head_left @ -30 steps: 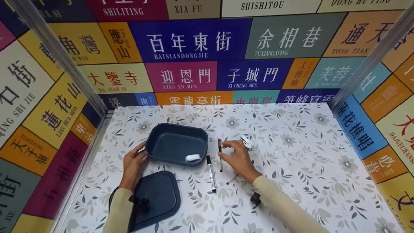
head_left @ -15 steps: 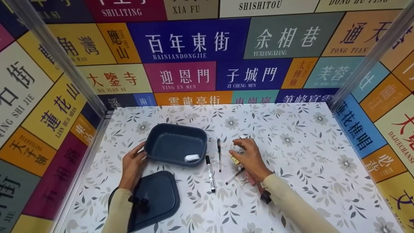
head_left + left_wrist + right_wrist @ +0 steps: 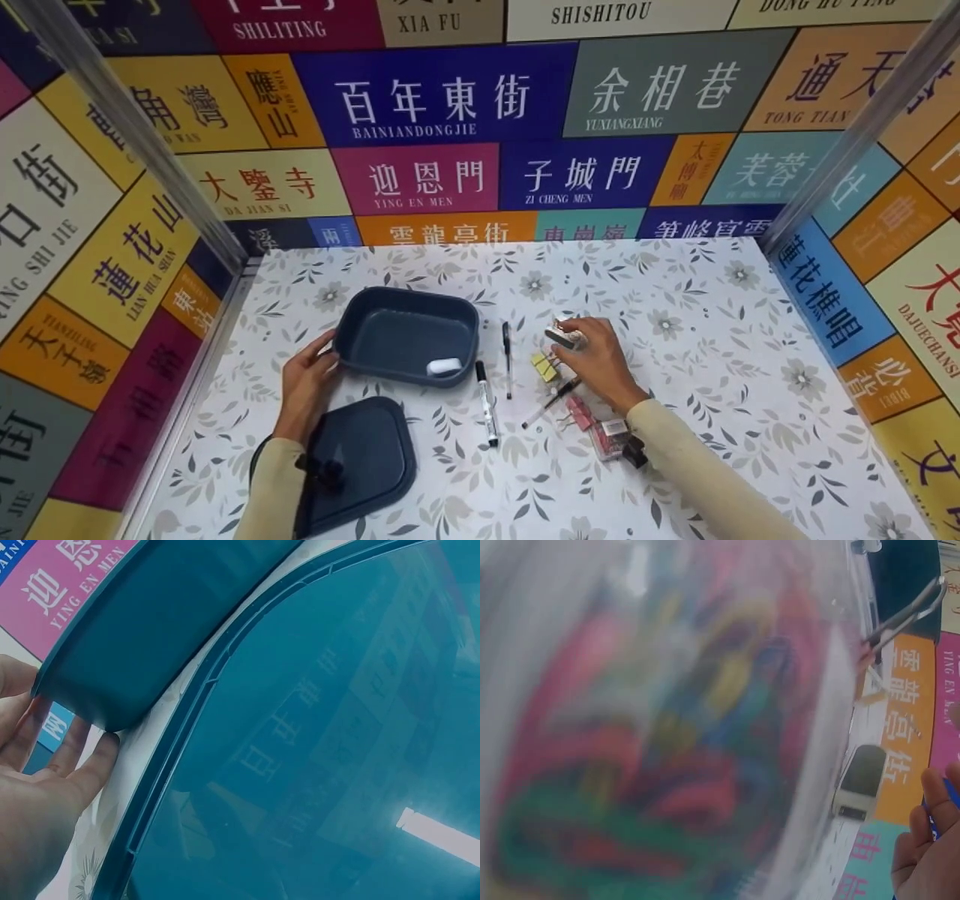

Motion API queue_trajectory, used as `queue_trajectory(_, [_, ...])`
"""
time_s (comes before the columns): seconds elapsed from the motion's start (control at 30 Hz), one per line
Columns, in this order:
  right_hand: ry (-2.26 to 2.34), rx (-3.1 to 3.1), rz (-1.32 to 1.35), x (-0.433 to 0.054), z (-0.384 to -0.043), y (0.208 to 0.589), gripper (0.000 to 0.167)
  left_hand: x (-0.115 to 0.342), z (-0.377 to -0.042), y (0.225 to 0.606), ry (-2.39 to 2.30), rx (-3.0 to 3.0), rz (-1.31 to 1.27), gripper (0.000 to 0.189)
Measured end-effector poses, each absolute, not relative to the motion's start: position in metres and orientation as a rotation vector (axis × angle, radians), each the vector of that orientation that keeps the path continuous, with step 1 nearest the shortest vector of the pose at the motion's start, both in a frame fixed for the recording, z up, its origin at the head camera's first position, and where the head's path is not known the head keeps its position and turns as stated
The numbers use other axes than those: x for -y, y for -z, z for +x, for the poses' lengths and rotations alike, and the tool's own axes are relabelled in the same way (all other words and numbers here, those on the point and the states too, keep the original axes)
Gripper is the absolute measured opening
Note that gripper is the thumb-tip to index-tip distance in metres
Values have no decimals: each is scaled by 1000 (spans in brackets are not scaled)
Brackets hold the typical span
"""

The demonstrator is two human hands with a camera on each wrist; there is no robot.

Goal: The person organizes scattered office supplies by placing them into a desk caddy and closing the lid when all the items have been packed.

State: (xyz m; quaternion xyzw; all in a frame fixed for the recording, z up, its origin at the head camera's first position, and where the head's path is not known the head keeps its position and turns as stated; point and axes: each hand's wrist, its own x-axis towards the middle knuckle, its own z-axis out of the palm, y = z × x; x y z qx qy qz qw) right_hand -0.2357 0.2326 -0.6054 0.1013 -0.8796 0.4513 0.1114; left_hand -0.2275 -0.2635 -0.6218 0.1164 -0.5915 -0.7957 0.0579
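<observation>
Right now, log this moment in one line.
Left hand: holds dark container | right hand: at stapler-like object, grip unclear | inside container: white item | lid: off

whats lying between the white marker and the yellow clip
A slim black-capped pen lies on the table between the white marker and the yellow clip; the head view shows it.

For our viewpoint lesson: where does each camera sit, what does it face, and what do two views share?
Head: worn on the head, facing forward and down at table, container and lid; left hand, right hand and sleeves show.
Left wrist: worn there, facing the lid and container's side; left hand shows at left edge.
Right wrist: worn there, facing a blurred clear box; right hand shows at right edge.
Shared: head and left wrist show container, lid and left hand.
</observation>
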Motion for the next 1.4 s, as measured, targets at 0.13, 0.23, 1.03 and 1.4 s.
queue_trajectory(0.13, [-1275, 2592, 277, -240, -239, 610, 38, 264, -227, 622, 2403, 1807, 352, 49])
queue_trajectory(0.23, [-1254, 2592, 266, -245, -241, 614, 38, 265, -227, 622, 2388, 1814, 357, 48])
queue_trajectory(1.03, [-1160, 2728, 218, -265, -252, 635, 53, 263, -228, 620, 2388, 1831, 356, 49])
queue_trajectory(1.4, [-1150, 2725, 232, -262, -255, 639, 52, 265, -230, 623, 2440, 1774, 374, 49])
